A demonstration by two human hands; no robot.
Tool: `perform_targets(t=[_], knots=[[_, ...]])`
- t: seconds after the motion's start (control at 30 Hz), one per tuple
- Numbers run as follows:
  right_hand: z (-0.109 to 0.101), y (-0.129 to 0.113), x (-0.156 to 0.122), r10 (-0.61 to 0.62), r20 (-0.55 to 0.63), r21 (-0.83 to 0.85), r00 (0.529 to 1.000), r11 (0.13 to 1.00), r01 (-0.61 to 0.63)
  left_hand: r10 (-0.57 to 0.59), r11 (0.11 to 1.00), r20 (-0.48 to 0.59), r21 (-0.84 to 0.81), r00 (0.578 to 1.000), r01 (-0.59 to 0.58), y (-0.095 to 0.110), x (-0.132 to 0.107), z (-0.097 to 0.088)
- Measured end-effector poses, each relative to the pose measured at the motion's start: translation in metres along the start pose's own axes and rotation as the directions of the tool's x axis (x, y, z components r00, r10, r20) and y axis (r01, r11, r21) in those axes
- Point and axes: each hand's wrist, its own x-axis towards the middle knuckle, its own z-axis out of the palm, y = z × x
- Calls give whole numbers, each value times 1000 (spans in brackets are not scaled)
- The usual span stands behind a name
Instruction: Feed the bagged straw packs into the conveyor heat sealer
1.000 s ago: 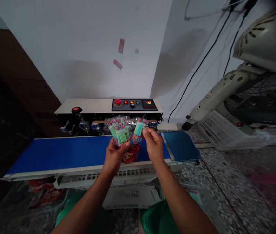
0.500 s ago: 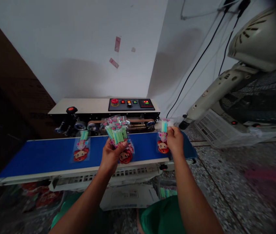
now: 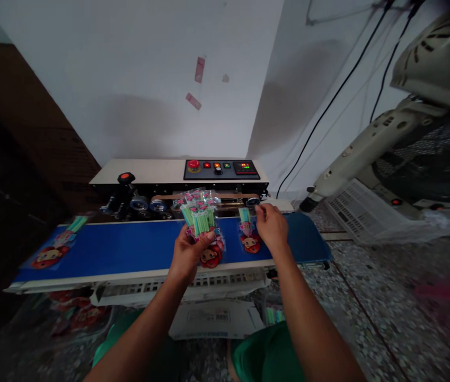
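Observation:
My left hand [image 3: 193, 246] is closed around a fanned stack of clear packets of green drinking straws [image 3: 201, 222], held over the blue conveyor belt [image 3: 129, 249]. Each packet shows a red-haired cartoon figure at its lower end. To the right, a single straw packet [image 3: 249, 236] lies on the belt with its top towards the machine. My right hand [image 3: 273, 228] has its fingers pinched at that packet's upper right edge; the exact contact is hard to see. Another straw packet [image 3: 60, 244] lies tilted near the belt's left end.
Behind the belt stands a sealing machine [image 3: 141, 172] with a control panel [image 3: 221, 170], knobs and rollers. A white plastic basket [image 3: 362, 212] and a grey machine arm [image 3: 352, 154] are at right. Below the belt are a carton [image 3: 217, 318] and a bin of red-haired pieces [image 3: 81, 315].
The packet at the belt's left side has travelled further left and turned askew. The packet by my right hand has shifted left, and that hand's fingers have moved to its upper edge.

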Motion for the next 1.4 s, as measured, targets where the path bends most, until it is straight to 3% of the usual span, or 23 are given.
perform_targets(t=[0.07, 0.1, 0.17, 0.23, 0.37, 0.53, 0.67, 0.77, 0.87, 1.0, 1.1, 1.2, 1.3, 1.4], knots=[[-1, -22, -13, -98, 42, 344, 994, 936, 78, 2, 1000, 0, 3, 1000, -2, 1, 0, 2], [-1, -33, -19, -156, 103, 513, 982, 855, 82, 8, 1000, -3, -2, 1000, -8, 1, -1, 2], [1, -52, -32, -247, 157, 699, 956, 712, 69, 22, 1000, -2, -19, 1000, -22, 2, -2, 4], [4, -63, -40, -245, 122, 754, 962, 653, 71, 28, 999, 5, -30, 1000, -28, 2, -3, 5], [7, -66, -44, -123, -24, 752, 992, 652, 99, 25, 999, 10, -29, 1000, -25, 1, -2, 4], [-2, -45, -32, -1, -183, 649, 983, 751, 122, 11, 1000, -18, -28, 1000, -12, -1, -1, 2], [-13, 5, -12, 21, -294, 422, 955, 900, 110, -2, 1000, -8, -20, 1000, 2, 0, -1, 2], [-19, 46, 0, 48, -204, 180, 978, 984, -11, -9, 1000, -4, -24, 1000, 9, 1, -1, 3], [-19, 69, 5, 93, -74, -73, 993, 992, -99, -5, 999, -8, -33, 1000, 4, 1, -2, 5], [-11, 64, 9, 177, 30, -286, 984, 945, -161, -18, 1000, -16, -6, 1000, 18, 0, -2, 5], [-1, 48, 11, 149, 103, -308, 984, 945, -111, -33, 999, -7, 4, 999, 33, -1, -3, 3], [6, 26, 7, 5, 56, -207, 998, 978, 7, -34, 999, 9, 12, 999, 34, -1, -3, 1], [6, -3, -5, -111, -52, 134, 992, 984, 117, -33, 999, 18, 21, 999, 32, 0, -2, 2], [4, -38, -24, -200, 70, 608, 977, 786, 117, -14, 1000, 32, 20, 999, 14, 1, -3, 4]])
